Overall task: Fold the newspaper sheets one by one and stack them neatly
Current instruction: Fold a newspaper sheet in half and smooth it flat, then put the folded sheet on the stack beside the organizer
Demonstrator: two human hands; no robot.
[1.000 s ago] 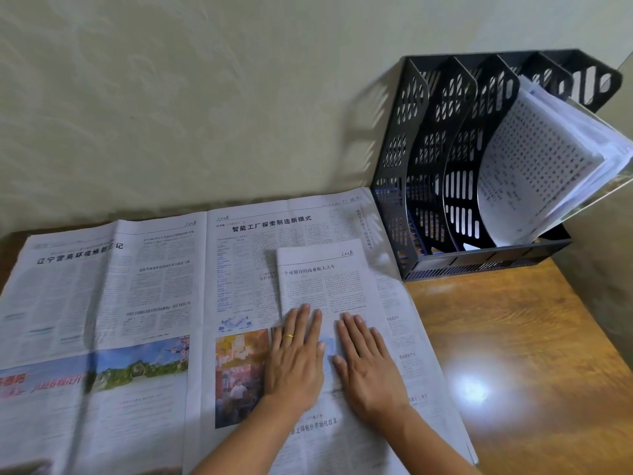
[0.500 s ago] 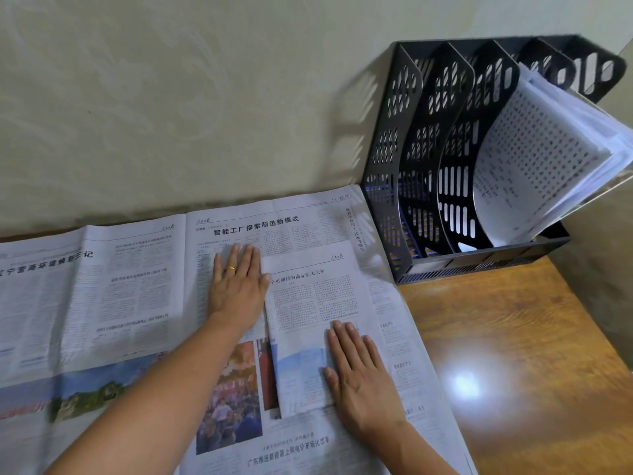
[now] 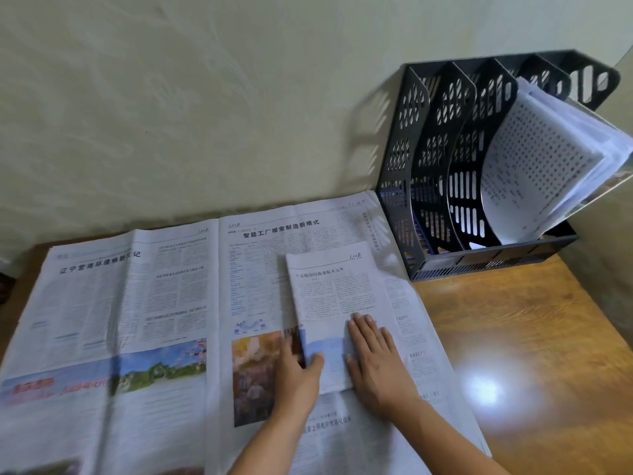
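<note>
Lying on a wooden table by a pale wall, the folded sheet has the right hand flat on it, the left hand gripping its edge.

Office or home study corner, judged from the furnishings. A glossy wooden desk is set against a pale textured wall; a lamp glare is reflected on its varnish. A black perforated file organiser with several upright slots is placed at the desk's far right corner, and printed white papers are kept in one slot. An open newspaper sheet is spread across the desk. Paperwork setting indicated throughout
</note>
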